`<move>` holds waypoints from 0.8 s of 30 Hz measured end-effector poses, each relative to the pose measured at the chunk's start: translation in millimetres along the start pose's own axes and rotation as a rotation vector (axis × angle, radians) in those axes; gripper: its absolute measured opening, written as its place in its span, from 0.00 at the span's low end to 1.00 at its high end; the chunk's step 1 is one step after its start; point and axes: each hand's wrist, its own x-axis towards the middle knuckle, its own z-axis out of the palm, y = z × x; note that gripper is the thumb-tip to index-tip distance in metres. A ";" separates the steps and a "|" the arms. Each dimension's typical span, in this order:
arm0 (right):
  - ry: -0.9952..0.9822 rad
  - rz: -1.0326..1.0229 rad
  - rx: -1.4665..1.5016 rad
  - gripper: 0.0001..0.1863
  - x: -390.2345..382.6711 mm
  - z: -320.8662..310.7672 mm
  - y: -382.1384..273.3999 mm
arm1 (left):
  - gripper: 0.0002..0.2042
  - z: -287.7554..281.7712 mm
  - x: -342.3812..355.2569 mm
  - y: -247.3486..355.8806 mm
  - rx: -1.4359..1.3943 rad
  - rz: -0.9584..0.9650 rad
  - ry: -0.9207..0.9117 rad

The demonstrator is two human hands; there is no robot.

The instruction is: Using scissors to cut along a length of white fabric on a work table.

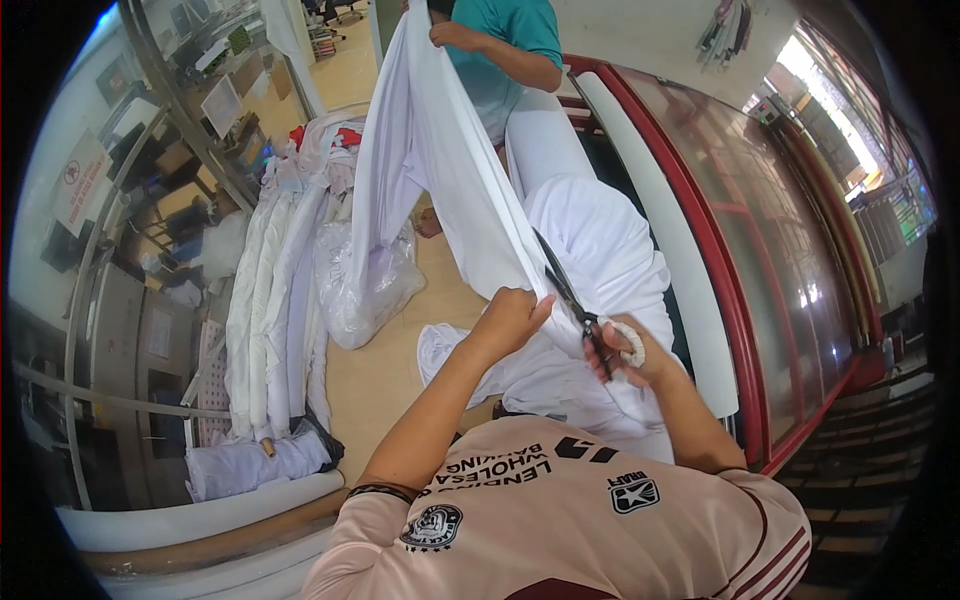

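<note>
A long sheet of white fabric [455,165] stretches between me and a co-worker in a teal shirt [510,30]. My left hand [512,318] is closed on the near edge of this fabric. In my right hand [630,355] is a pair of black scissors [566,283], one handle ring wrapped in white. Its blades point up and away, lying along the fabric edge just right of my left hand. At the far end, the co-worker's hand [455,36] grips the raised cloth. A heap of white fabric [600,235] lies behind the scissors and spreads down below my hands.
A clear plastic bag [365,280] sits on the floor left of the fabric. Several white fabric rolls [270,310] stand beside the glass partition. On the right is a red-framed machine [720,240] with a long white roll [690,270]. More rolls [210,520] lie at lower left.
</note>
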 end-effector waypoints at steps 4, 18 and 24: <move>-0.075 -0.072 0.177 0.33 3.2 3.9 34.9 | 0.26 6.2 -4.0 -10.8 0.048 -0.090 0.000; 0.101 -0.201 -0.016 0.32 99.5 1.4 -75.7 | 0.21 67.8 -57.4 -30.8 0.058 0.266 0.065; 0.225 -0.089 -0.151 0.38 225.1 11.4 -180.0 | 0.25 69.6 -123.3 -34.5 0.189 0.156 -0.450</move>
